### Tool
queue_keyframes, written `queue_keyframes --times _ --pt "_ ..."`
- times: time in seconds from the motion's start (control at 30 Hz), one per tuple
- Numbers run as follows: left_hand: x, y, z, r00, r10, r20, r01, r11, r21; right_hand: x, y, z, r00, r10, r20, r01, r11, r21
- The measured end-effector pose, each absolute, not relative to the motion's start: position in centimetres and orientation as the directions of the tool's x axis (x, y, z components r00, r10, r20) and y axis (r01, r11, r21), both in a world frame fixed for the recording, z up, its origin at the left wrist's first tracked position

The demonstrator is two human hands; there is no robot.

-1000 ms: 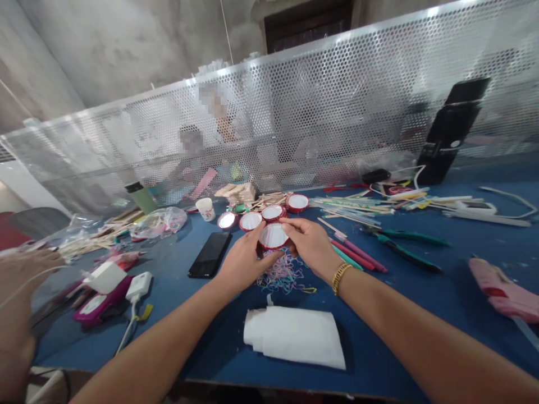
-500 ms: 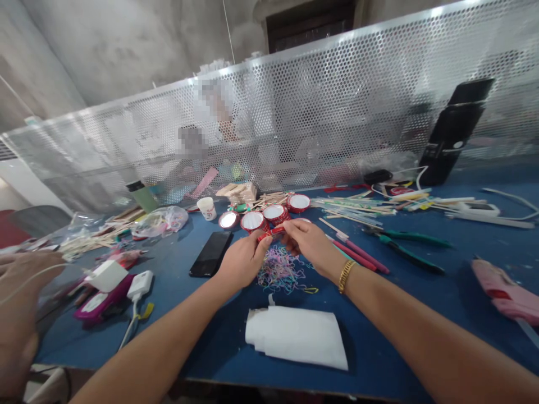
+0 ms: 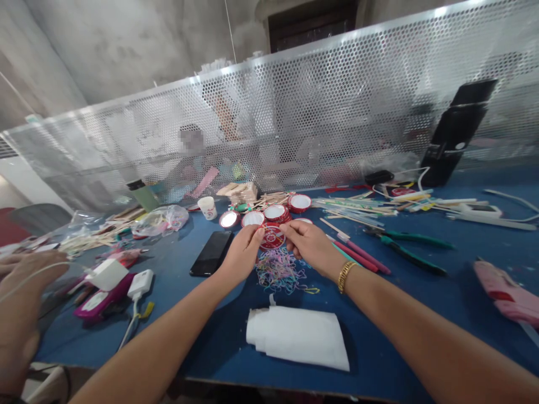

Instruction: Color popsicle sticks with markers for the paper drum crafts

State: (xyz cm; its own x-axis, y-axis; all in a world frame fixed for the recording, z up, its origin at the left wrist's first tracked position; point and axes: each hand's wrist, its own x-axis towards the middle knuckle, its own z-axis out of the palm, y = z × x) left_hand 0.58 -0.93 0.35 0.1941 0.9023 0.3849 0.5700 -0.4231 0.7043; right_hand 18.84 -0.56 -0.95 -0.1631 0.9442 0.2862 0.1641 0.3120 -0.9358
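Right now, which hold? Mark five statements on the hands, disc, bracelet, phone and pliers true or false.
1. The left hand and right hand both hold the red disc. True.
2. The bracelet is on the left wrist. False: right wrist.
3. The phone lies left of the coloured tangle. True.
4. The pliers are red-handled. False: green-handled.
5. The phone is face-up on the white bundle. False: they lie apart.

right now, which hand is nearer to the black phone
Left. The left hand is just right of the black phone; the right hand is farther right, at the right edge of the red disc.
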Motion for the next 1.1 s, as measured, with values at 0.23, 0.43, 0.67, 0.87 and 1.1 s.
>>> queue_keyframes --times 0.23,0.43,0.67,0.87,1.1 --pt "1.00 -1.06 0.80 0.072 0.960 0.271 0.166 -0.280 0.946 18.85 -0.74 -0.76 -0.160 0.952 0.261 0.147 0.285 -0.947" --pt "0.91 -1.10 0.94 0.051 0.975 0.216 0.038 -0.218 0.975 18.71 -1.11 -0.49 -0.172 0.957 0.235 0.164 0.263 -0.951" --pt "0.97 -0.93 0.72 0.058 0.984 0.171 -0.083 -0.166 0.983 18.64 -1.02 -0.72 -0.187 0.954 0.234 0.190 0.268 -0.944" --pt "0.96 -0.95 0.87 0.062 0.991 0.115 -0.123 -0.106 0.987 18.61 -0.94 -0.85 -0.192 0.958 0.215 0.163 0.247 -0.955" --pt "1.00 -0.96 0.96 0.060 0.995 0.082 -0.134 -0.073 0.988 18.66 -1.02 -0.71 -0.175 0.962 0.209 0.169 0.238 -0.956"
